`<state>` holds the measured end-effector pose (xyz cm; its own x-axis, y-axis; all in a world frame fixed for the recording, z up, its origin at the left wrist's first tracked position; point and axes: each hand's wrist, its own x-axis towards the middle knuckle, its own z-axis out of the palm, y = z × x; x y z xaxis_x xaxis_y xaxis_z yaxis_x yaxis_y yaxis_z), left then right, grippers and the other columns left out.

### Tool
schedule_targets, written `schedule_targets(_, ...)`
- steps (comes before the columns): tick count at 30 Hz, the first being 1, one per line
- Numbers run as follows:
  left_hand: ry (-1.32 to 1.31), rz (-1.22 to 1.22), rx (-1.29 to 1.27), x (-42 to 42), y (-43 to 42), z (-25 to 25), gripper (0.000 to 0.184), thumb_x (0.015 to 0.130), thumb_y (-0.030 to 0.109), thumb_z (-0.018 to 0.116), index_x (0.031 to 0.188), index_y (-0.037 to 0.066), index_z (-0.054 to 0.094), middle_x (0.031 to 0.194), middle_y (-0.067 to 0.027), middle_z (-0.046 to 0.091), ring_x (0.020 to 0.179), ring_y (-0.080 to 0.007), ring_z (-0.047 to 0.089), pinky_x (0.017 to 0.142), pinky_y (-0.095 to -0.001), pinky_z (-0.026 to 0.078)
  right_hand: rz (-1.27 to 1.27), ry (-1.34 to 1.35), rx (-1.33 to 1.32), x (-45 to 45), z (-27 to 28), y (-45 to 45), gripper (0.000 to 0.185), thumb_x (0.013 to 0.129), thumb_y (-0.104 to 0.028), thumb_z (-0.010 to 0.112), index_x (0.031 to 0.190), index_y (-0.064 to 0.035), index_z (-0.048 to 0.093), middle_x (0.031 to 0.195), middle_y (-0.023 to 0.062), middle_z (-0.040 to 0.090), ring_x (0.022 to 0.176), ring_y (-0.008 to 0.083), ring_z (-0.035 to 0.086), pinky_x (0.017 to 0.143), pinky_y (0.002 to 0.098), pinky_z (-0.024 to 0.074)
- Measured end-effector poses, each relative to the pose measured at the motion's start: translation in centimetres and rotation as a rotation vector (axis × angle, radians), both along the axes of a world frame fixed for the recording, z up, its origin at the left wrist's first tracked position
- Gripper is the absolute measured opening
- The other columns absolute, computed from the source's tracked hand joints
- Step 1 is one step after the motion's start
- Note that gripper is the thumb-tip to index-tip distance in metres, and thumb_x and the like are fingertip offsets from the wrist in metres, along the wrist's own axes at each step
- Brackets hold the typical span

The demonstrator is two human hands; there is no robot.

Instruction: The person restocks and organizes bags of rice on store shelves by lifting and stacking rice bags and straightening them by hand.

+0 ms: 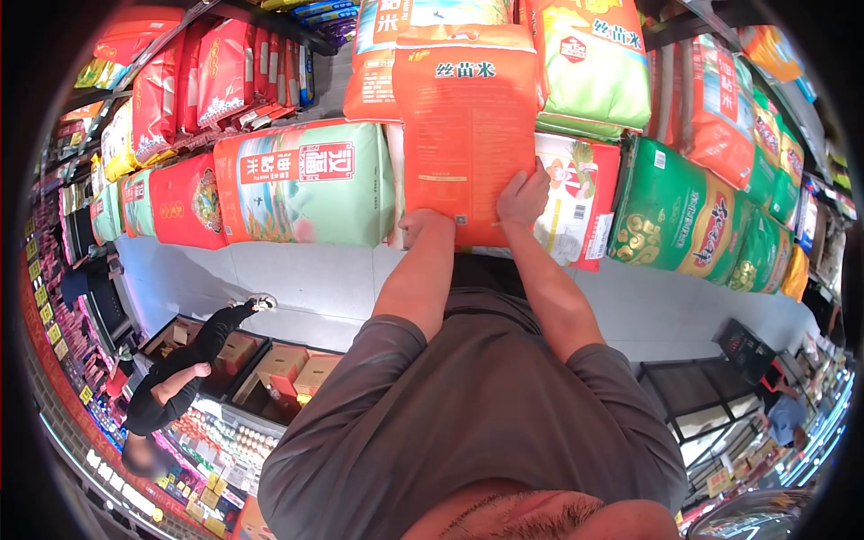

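Observation:
A large orange rice bag (pixel 470 126) stands before me, its printed back towards me. My left hand (pixel 427 223) is closed at its lower left corner, with the fingertips partly hidden. On the opposite side, my right hand (pixel 524 194) grips the bag's right edge, thumb on the front. Behind the bag lie another orange rice bag (pixel 372 63) and an orange-and-green rice bag (pixel 594 72). A pale green and red rice bag (pixel 306 184) lies to the left of my left hand. Close by my right hand is a white and red bag (pixel 569 200).
Green rice bags (pixel 677 211) continue the row on the right. Red bags (pixel 225 72) fill the shelf at upper left. A person in black (pixel 184 373) is at lower left near cardboard boxes (pixel 281 363). Grey floor (pixel 306 288) runs between, and another person (pixel 785 418) is far right.

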<state>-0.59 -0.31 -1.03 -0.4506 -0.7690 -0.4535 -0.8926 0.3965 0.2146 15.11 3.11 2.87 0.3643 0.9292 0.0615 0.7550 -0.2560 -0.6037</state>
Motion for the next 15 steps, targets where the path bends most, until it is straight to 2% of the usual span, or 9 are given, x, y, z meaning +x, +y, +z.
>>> schedule_targets(3, 0.025, 0.003, -0.006, 0.3, 0.4, 1.1, 0.057, 0.093, 0.039, 0.04, 0.118, -0.004, 0.066, 0.12, -0.0209, 0.068, 0.106, -0.0366, 0.066, 0.092, -0.0435, 0.053, 0.117, -0.003, 0.037, 1.6, -0.4, -0.3, 0.051, 0.094, -0.03, 0.048, 0.138, -0.0035, 0.046, 0.125, 0.019, 0.055, 0.116, 0.039, 0.052, 0.098, 0.0497, 0.0396)
schedule_targets(9, 0.019, 0.039, 0.097, 0.5, 0.5, 2.8, 0.058, 0.093, 0.039, 0.039, 0.119, -0.006, 0.066, 0.12, -0.0214, 0.067, 0.105, -0.0365, 0.067, 0.092, -0.0431, 0.052, 0.165, 0.024, 0.049, 2.2, -0.4, -0.2, 0.052, 0.094, -0.031, 0.049, 0.138, -0.0027, 0.046, 0.126, 0.0204, 0.055, 0.115, 0.0402, 0.052, 0.096, 0.0502, 0.0413)
schedule_targets(13, 0.045, 0.067, 0.054, 0.1, 0.6, 1.3, 0.058, 0.093, 0.039, 0.039, 0.117, -0.005, 0.066, 0.119, -0.0214, 0.068, 0.105, -0.0363, 0.067, 0.092, -0.043, 0.052, 0.178, 0.033, 0.095, 2.5, -0.8, -0.1, 0.051, 0.096, -0.031, 0.048, 0.137, -0.0014, 0.046, 0.124, 0.0214, 0.056, 0.116, 0.0412, 0.051, 0.099, 0.0505, 0.0403)
schedule_targets(15, 0.047, 0.04, -0.029, 0.0, 0.5, 0.3, 0.057, 0.094, 0.039, 0.039, 0.117, -0.005, 0.067, 0.118, -0.0204, 0.068, 0.104, -0.0353, 0.067, 0.091, -0.0426, 0.053, 0.272, 0.107, 0.109, 3.9, -1.0, -0.3, 0.049, 0.098, -0.031, 0.046, 0.137, -0.0013, 0.047, 0.12, 0.0238, 0.058, 0.112, 0.0418, 0.053, 0.098, 0.0506, 0.0418)
